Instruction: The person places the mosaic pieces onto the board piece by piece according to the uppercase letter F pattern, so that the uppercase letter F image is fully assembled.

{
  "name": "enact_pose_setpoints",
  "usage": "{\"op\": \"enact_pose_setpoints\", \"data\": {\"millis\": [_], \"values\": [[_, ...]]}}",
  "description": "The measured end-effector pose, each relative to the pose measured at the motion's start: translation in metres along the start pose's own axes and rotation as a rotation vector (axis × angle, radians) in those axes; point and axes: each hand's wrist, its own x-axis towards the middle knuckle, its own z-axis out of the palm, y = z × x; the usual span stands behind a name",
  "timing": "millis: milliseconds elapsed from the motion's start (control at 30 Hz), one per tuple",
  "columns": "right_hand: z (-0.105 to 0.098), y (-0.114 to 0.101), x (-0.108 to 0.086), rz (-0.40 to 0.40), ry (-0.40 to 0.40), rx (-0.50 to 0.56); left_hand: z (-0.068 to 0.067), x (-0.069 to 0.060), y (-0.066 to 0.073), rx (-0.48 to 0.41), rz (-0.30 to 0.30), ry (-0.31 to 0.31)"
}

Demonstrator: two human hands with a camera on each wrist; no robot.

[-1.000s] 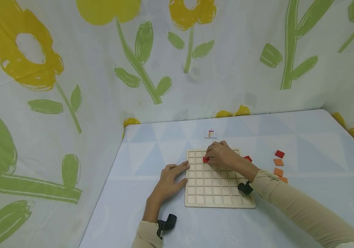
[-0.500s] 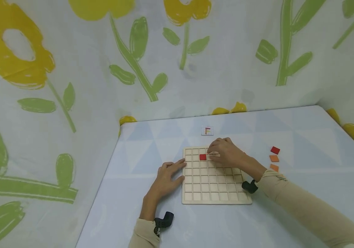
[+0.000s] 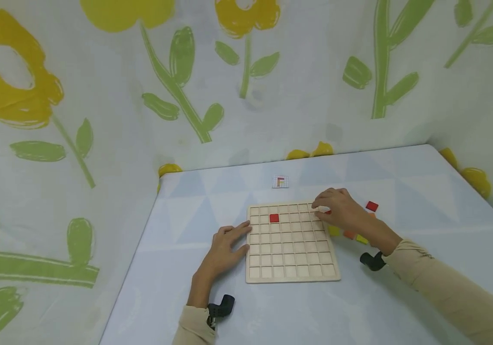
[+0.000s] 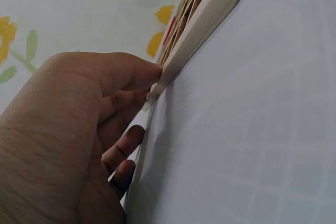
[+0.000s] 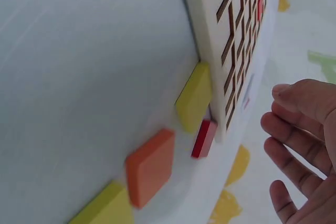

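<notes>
A wooden grid board (image 3: 291,249) lies on the table, with one red square tile (image 3: 274,218) in a cell near its top left. My left hand (image 3: 224,249) rests against the board's left edge, its thumb and fingertips touching the rim, as the left wrist view also shows. Over the board's upper right corner is my right hand (image 3: 343,211). Thumb and fingers (image 5: 291,124) are apart and hold nothing. Below them in the right wrist view, a yellow tile (image 5: 195,98) and a red tile (image 5: 203,139) lie beside the board, with an orange tile (image 5: 151,169) nearby.
A small printed card (image 3: 280,181) with a coloured grid pattern lies behind the board. Farther right lies another red tile (image 3: 372,206); my right forearm partly covers other tiles. Flower-printed cloth walls (image 3: 298,105) stand behind the table and at its sides.
My right hand has left the red tile on the board and moved right to the upper right corner. My left hand stays at the left edge. The head view has shifted slightly.
</notes>
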Motion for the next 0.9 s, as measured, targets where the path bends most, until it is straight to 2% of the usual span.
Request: {"op": "enact_pose_setpoints", "data": {"millis": [333,500,900], "values": [[-0.012,0.022,-0.020,0.098,-0.010,-0.010,-0.002,0.001,0.002,-0.008,-0.022,-0.003],[-0.014,0.028,-0.026,0.104,-0.023,0.009,-0.004,-0.001,0.004,-0.018,-0.029,-0.001],[-0.004,0.034,-0.025,0.145,-0.072,0.022,-0.006,-0.001,0.006,-0.023,-0.018,-0.010]]}}
